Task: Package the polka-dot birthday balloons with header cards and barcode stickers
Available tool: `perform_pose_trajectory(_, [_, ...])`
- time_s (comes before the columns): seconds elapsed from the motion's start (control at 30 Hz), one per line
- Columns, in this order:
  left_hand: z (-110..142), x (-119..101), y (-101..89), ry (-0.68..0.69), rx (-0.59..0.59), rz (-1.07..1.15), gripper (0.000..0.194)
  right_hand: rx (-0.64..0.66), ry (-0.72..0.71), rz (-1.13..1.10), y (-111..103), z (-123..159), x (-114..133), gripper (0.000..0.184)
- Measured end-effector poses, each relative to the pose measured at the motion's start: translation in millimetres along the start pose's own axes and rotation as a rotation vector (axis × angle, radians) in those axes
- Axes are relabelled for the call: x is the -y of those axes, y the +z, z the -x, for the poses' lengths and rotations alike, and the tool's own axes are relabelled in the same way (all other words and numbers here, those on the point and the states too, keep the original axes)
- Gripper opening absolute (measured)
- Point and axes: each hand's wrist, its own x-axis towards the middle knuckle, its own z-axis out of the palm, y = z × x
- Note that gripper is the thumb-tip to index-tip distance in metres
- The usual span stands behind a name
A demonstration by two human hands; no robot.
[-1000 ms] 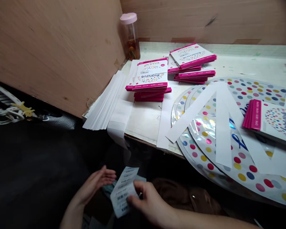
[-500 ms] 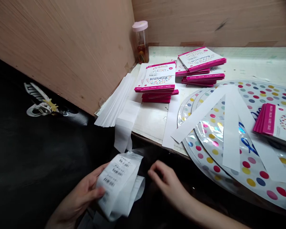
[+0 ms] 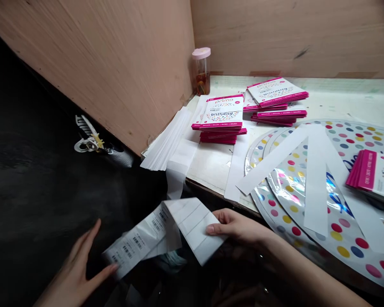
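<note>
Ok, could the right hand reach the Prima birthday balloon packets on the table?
Probably yes: the right hand sits just off the table edge, and only flat white paper strips lie before the Prima packets.

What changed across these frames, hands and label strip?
The white barcode label strip, bunched in the left hand earlier, now lies opened out between both hands. The left hand has loosened and spread at its left end; the right hand has moved in from the side to pinch its right end. The stacked pink-edged balloon packs stayed put.
</note>
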Motion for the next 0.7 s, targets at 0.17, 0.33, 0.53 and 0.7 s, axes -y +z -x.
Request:
perform_pose_trajectory(0.17, [-14,-111,55.4,0.513,0.023,0.314,0.082,0.099,-0.039,-0.218,39,14,62,0.035])
perform_pose_trajectory(0.33, [-45,-152,74.8,0.505,-0.241,0.519,0.026,0.182,-0.091,-0.165,48,29,85,0.045])
perform_pose_trajectory(0.53, [-78,-111,79.4,0.48,-0.247,0.41,0.028,-0.026,-0.279,0.025,40,71,106,0.06])
perform_pose_trajectory(0.7, [-83,-75,106.6,0.386,-0.059,0.38,0.022,-0.352,-0.5,0.144,55,97,151,0.067])
